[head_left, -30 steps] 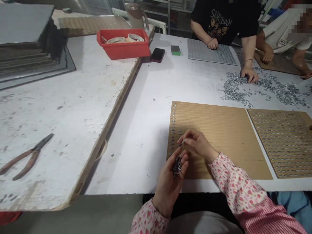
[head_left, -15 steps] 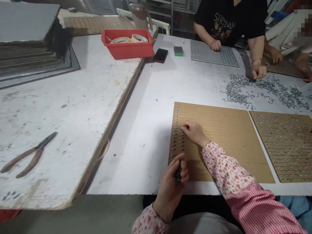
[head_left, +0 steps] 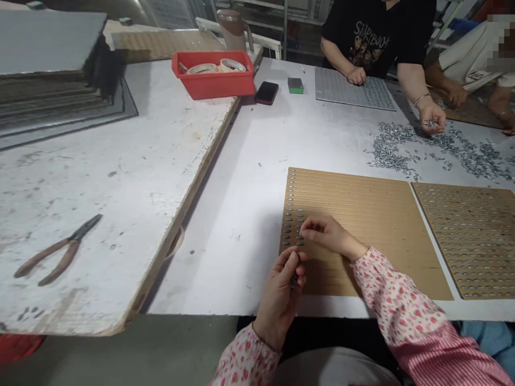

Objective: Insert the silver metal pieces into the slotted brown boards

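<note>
Small metal pieces (head_left: 295, 277), mostly hidden inside the left hand (head_left: 278, 300)

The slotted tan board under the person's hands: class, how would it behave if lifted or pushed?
The slotted tan board looks thin and flat, so probably light and stiff. Pushed, it would likely slide on the smooth white table. Tipped, the small metal pieces in its slots might slip out.

A white table (head_left: 217, 252) holds two tan perforated boards (head_left: 354, 198), a grey perforated board (head_left: 354, 88) and scattered silver metal pieces (head_left: 394, 153).
</note>
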Tool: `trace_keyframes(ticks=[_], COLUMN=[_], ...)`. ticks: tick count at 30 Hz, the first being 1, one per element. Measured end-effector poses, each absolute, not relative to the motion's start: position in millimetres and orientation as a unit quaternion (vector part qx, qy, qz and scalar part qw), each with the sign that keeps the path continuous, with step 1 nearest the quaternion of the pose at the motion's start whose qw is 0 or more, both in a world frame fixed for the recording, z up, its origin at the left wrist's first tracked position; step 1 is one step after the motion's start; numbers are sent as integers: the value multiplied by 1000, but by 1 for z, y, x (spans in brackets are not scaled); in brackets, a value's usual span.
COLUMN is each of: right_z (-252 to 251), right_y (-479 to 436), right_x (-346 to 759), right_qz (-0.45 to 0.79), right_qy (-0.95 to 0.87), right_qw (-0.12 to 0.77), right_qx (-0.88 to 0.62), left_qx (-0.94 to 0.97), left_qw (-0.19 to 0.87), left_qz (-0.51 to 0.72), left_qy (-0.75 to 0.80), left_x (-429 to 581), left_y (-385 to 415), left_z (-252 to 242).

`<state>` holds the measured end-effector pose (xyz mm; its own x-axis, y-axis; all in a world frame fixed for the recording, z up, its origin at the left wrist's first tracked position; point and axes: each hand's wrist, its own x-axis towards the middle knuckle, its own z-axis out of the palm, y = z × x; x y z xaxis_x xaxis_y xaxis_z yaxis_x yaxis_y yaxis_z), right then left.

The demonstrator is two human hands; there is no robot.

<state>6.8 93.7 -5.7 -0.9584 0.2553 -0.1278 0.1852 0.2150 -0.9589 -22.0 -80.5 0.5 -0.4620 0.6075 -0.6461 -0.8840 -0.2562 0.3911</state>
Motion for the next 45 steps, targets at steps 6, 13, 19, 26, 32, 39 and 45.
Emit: trace_keyframes(ticks=[6,13,19,26,32,39,45], right_z=[9,8,-12,-18,-25,-21,-22], right_y=[73,75,113,132,131,126,129], right_x=[31,14,-16,-28,-36,-45,-45], right_qz=[725,770,673,442,386,288,340], right_qy=[-677,-612,-664,-855,-893,-930,-904], right_qw=[-38,33,175,105,78,58,69], right_qx=[-124,-176,-275,-250,-218,-223,-249], left_qx=[-112,-110,-198,-182,-161,-120,-46], left_qw=[460,441,408,394,417,453,462], left_qz=[766,784,832,862,849,838,819], left_qy=[435,422,320,261,283,280,338], left_x=[-25,-46,-108,-139,-137,-133,-130], left_y=[-74,-55,-27,-25,-24,-23,-23], left_z=[1,7,12,-13,-20,-24,-23])
